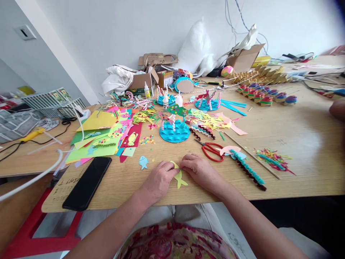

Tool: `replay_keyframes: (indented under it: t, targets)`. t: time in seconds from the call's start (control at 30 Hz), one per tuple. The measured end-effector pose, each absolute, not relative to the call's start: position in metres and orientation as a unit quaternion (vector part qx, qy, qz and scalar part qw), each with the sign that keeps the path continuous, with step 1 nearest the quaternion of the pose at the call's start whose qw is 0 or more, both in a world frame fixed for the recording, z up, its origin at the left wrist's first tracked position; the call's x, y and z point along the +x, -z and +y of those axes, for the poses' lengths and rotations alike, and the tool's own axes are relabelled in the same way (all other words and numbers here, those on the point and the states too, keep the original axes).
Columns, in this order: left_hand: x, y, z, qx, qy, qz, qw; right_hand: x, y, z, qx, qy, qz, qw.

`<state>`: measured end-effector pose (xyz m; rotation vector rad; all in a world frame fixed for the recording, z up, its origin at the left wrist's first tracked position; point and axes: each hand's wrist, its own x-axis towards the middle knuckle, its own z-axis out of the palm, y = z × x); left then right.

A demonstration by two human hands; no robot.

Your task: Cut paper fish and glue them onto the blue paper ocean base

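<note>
A yellow-green paper fish (179, 178) lies near the table's front edge, its forked tail towards me. My left hand (159, 180) has its fingers pressed on the fish's left side. Against the right edge of the same fish, my right hand (201, 172) has its fingertips drawn together; a tiny dark spot shows there, too small to name. Both hands cover part of the fish. Left of them lies a small blue paper fish (143, 162). Just beyond my right hand are red-handled scissors (212, 151). A scalloped blue disc (174, 132) carrying decorated fish stands behind the hands.
A black phone (87, 183) lies at left, below stacked coloured paper (94, 120). On the right are a thin wooden stick (250, 154), a teal-and-brown twisted strip (249, 171) and colourful scraps (273, 159). Glue bottles (165, 101) stand behind. Another person's hand (337, 109) shows at far right.
</note>
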<state>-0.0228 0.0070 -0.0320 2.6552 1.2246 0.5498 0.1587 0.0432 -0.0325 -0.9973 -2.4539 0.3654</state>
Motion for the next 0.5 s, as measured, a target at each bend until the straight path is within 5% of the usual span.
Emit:
replay_keyframes:
  t: [0.5]
  targets:
    - [-0.0192,0.0318,0.0077,0.892,-0.168,0.415,0.066,0.1577,0.0307,0.0425,-0.367,-0.139,-0.889,0.237]
